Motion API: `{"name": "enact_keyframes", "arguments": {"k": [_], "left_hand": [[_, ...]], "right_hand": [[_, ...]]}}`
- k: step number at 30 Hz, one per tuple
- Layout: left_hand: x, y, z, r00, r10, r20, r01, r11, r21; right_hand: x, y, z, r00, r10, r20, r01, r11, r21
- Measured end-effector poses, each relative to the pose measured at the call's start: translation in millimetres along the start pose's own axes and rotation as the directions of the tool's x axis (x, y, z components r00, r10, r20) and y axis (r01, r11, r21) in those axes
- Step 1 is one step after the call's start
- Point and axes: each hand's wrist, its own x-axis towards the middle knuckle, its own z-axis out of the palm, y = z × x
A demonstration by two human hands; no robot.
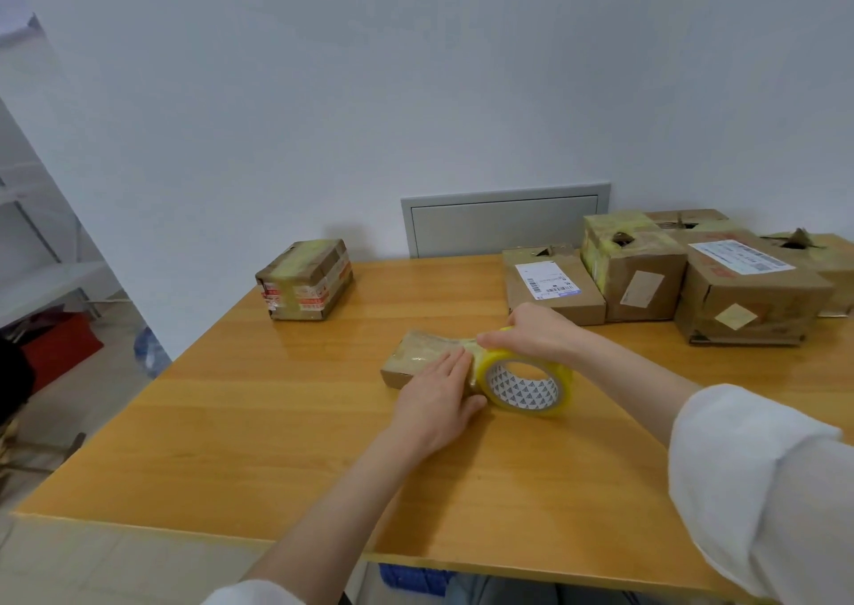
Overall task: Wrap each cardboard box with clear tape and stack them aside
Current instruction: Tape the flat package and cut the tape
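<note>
Cardboard small box [418,359] lies mid-worktop [277,419], the left hand [439,401] pressing flat on it and the right hand [531,334] curled over the yellowish tape roll [527,385] at its 3 o'clock end. A taped box [305,278] sits at 10 o'clock. Closed torn-topped boxes [633,281] stand at 2 o'clock, their shipping label [546,281] unreadable.

Round yellow-tinted clear tape roll [522,389] shows white core with dark triangle print; small flat brown cardboard box [416,357]; far rectangular brown cardboard box [305,281] carries red-white bands; rectangular wooden table [277,419] is orange-tan, grained.

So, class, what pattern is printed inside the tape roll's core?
Small dark triangles on white, inside the tape roll; head view.
</note>
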Motion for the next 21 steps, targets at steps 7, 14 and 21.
{"name": "enact_keyframes", "arguments": {"k": [7, 14, 21], "left_hand": [[0.2, 5.4, 4.0, 1.000, -0.006, 0.015, 0.005, 0.996, 0.085], [6.7, 6.2, -14.1, 0.996, -0.088, -0.028, 0.090, 0.994, 0.057], [1.1, -0.4, -10.9, 0.992, -0.122, -0.018, 0.123, 0.981, 0.149]], "right_hand": [[-4.7, 7.1, -10.3, 0.997, -0.001, 0.081, -0.013, 0.985, 0.170], [-17.4, 34.3, -11.5, 0.999, -0.033, 0.027, 0.024, 0.959, 0.284], [-15.9, 13.5, -12.8, 0.995, -0.076, -0.058, 0.065, 0.985, -0.160]]}}
